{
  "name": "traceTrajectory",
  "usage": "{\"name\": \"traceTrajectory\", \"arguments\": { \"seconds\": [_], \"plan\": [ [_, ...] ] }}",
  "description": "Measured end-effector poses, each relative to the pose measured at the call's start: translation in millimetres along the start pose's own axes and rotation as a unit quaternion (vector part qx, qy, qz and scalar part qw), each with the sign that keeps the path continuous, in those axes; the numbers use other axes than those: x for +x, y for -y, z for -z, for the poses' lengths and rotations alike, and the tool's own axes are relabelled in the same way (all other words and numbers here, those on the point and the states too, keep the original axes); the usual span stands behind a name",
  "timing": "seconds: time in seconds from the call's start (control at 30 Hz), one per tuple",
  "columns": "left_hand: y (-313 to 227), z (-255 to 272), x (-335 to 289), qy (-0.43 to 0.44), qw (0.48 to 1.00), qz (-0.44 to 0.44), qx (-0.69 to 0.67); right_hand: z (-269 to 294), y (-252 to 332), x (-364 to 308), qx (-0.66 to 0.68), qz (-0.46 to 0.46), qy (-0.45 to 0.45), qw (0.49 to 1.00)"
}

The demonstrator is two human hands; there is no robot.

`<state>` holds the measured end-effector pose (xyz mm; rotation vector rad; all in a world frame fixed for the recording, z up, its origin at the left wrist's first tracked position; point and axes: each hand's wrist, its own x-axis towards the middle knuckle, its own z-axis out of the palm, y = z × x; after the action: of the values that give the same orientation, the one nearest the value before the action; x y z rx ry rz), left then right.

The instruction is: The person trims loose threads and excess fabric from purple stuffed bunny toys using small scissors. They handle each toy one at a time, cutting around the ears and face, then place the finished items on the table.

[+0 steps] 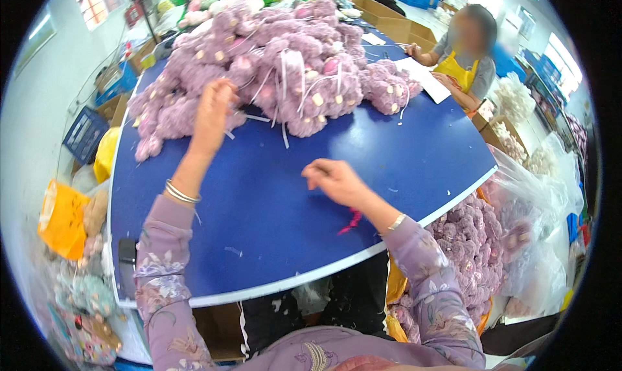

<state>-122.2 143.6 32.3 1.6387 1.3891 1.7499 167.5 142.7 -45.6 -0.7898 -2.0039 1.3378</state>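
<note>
A large heap of fluffy purple plush toys [278, 67], with white ribbon strips hanging from several of them, covers the far side of the blue table [272, 202]. My left hand [217, 105] reaches to the heap's near left side, its bent fingers apart and slightly blurred; I see nothing held in them. Over the middle of the table, short of the heap, my right hand [334, 180] is closed with the fingertips together. What it holds is mostly hidden. A bright pink cord [351, 222] shows just below that hand, and I cannot tell whether it hangs from it.
Across the table's right corner sits a person in a yellow apron [459, 72], near a white sheet [424, 79]. More purple plush fills a bag [470, 241] below the right edge. A black device [127, 250] lies at the left edge, and an orange bag [63, 219] stands beyond it.
</note>
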Motion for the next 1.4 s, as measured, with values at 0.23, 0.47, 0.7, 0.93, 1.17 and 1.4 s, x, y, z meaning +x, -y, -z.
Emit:
{"name": "traceTrajectory", "arguments": {
  "seconds": [0.23,0.47,0.7,0.93,1.17,1.4],
  "plan": [
    [24,32,218,-0.091,0.947,-0.211,0.224,-21,-18,28,-0.094,0.132,0.048,0.986],
    [154,-44,322,0.224,0.910,0.042,0.347,-15,-11,28,-0.028,0.128,0.087,0.988],
    [155,-131,269,0.384,0.845,0.153,0.340,-12,-14,30,-0.072,0.147,0.115,0.980],
    [69,-142,164,0.355,0.795,0.038,0.491,-49,-41,21,-0.001,0.258,0.178,0.950],
    [32,-149,69,0.334,0.788,0.011,0.518,-58,-8,-21,-0.096,0.218,0.157,0.959],
    [-35,-117,1,0.329,0.781,0.080,0.524,0,11,-36,0.149,-0.089,0.249,0.953]
  ]
}}
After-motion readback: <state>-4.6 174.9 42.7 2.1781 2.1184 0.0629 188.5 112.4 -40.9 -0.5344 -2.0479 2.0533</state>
